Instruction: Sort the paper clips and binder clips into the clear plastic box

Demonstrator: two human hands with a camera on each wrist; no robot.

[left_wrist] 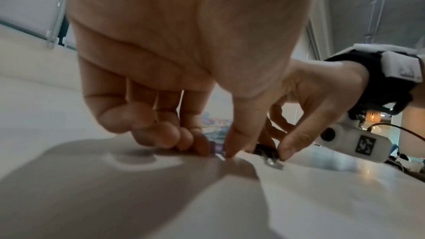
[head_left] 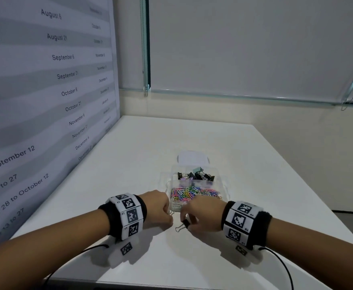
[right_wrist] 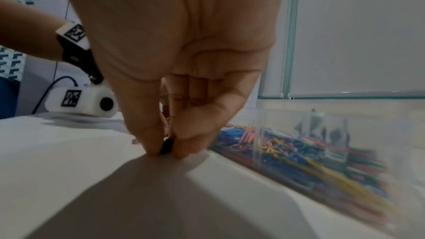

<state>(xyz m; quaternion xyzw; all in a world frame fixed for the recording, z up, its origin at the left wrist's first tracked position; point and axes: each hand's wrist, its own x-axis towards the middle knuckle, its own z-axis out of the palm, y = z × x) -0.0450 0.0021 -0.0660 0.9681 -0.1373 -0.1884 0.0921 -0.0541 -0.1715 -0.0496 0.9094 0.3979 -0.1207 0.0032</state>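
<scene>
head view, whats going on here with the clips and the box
A person is sorting clips at a white table. The right hand pinches a black binder clip on the table just in front of the clear plastic box. The left hand pinches something small beside it; what it is can't be made out. The box already holds colored paper clips in its near compartment and binder clips in the far one.

White table (head_left: 192,139), drawn window blinds (head_left: 255,42)

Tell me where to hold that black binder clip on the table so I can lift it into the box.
Pinch the black binder clip across its black body, from above, as the right hand does now. It lies flat on the table, wire handles toward you; they are thin and probably swing, so the body should hold steadier.
</scene>
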